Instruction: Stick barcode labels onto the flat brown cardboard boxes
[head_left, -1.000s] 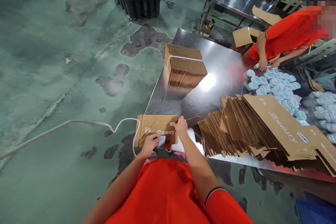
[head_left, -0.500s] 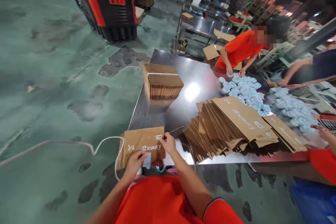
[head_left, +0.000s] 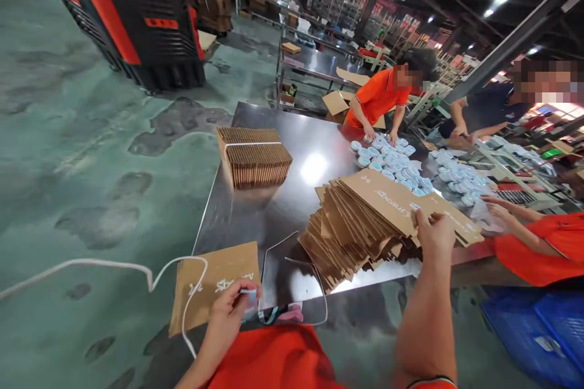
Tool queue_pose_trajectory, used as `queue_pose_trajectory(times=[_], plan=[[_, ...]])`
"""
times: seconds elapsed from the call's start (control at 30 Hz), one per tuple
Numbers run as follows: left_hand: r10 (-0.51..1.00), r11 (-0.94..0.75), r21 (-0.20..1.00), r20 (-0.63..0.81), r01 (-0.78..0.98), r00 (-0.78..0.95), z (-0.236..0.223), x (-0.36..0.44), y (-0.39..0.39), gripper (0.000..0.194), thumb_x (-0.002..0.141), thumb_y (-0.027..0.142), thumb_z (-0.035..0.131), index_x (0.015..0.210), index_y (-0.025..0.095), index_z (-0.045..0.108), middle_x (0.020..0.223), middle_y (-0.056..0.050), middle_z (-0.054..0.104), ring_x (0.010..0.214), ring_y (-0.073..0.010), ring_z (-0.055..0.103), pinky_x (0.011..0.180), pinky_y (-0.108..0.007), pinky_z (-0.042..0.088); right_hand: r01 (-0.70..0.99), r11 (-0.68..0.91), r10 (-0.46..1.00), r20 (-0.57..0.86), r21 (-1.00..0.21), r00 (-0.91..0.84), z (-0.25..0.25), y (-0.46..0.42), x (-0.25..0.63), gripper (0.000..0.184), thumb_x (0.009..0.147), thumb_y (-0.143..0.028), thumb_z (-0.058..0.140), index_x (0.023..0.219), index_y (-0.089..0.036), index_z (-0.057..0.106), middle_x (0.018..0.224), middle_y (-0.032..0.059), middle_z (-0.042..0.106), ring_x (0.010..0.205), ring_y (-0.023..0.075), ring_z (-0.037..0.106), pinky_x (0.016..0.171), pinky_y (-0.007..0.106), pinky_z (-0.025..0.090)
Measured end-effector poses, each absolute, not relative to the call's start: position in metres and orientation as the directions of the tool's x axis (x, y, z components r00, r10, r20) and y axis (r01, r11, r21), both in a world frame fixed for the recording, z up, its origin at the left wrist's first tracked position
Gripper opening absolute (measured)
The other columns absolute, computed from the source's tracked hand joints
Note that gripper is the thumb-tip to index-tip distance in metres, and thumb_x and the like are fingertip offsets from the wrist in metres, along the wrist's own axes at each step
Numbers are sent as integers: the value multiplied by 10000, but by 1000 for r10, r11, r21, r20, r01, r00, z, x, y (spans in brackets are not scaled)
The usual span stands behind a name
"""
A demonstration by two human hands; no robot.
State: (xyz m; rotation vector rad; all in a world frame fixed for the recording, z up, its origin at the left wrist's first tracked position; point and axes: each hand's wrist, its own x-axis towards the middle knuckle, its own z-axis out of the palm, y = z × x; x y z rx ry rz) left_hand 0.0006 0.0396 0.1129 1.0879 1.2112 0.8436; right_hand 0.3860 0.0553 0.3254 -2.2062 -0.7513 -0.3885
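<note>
My left hand (head_left: 231, 310) is closed on the near edge of a flat brown printed carton (head_left: 214, 289) at the table's near left corner, with a small pale strip under its fingers. My right hand (head_left: 433, 234) is stretched out to the right and grips the top carton of a fanned pile of flat brown cartons (head_left: 365, 219) on the steel table (head_left: 269, 213).
A strapped bundle of cardboard (head_left: 253, 155) stands at the table's far left. Several small white-blue jars (head_left: 392, 158) cover the far right, where other people in orange and dark shirts work. A white cord (head_left: 114, 267) trails off left. A blue crate (head_left: 538, 328) is at the right.
My right hand left the carton at the near corner and reached right onto the fanned pile. The left hand stays on the near carton. The view has tilted up.
</note>
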Motion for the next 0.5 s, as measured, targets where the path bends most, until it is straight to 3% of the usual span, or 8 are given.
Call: queue_pose_trajectory(times=[0.1, 0.2, 0.27, 0.33, 0.4, 0.5], plan=[[943, 295, 955, -296, 30, 154, 123, 3, 40, 178, 629, 315, 572, 734, 189, 641, 820, -67, 723, 825, -244, 669, 746, -346, 531, 647, -590, 311, 604, -483, 734, 315, 45, 359, 485, 718, -504, 614, 1031, -137, 560, 992, 165, 569, 950, 310, 543, 778, 464, 447], [951, 267, 963, -267, 23, 154, 137, 6, 42, 234, 645, 349, 601, 789, 180, 678, 934, -91, 723, 923, -250, 657, 821, -349, 510, 746, -288, 413, 625, -600, 662, 293, 40, 290, 344, 825, -462, 532, 1047, -201, 562, 956, 122, 574, 797, 230, 565, 690, 382, 467], [954, 264, 965, -261, 6, 149, 142, 8, 44, 252, 667, 393, 612, 781, 177, 671, 947, -99, 715, 910, -238, 656, 801, -337, 513, 694, -62, 718, 451, -717, 530, 267, 42, 239, 265, 850, -424, 518, 1001, -214, 576, 866, 79, 586, 706, 187, 564, 626, 327, 469], [952, 289, 956, -281, -50, 124, 143, 9, 44, 258, 678, 408, 618, 799, 181, 639, 943, -89, 707, 852, -214, 666, 760, -326, 524, 578, 43, 962, 189, -815, 196, 233, 48, 194, 236, 830, -387, 548, 978, -209, 596, 838, 55, 606, 690, 163, 565, 591, 281, 463], [949, 311, 945, -304, -98, 84, 140, 7, 43, 269, 684, 402, 624, 850, 191, 612, 968, -76, 702, 823, -198, 673, 746, -322, 531, 480, 24, 998, -9, -877, -67, 199, 53, 163, 215, 796, -343, 590, 956, -200, 616, 856, 45, 624, 705, 148, 569, 574, 246, 446], [948, 318, 945, -315, -78, 44, 133, -2, 41, 271, 677, 404, 632, 840, 188, 636, 1026, -91, 703, 901, -217, 666, 811, -339, 517, 348, -90, 972, -159, -933, -175, 163, 54, 139, 126, 779, -304, 602, 832, -190, 613, 795, 18, 615, 670, 129, 563, 568, 227, 424]])
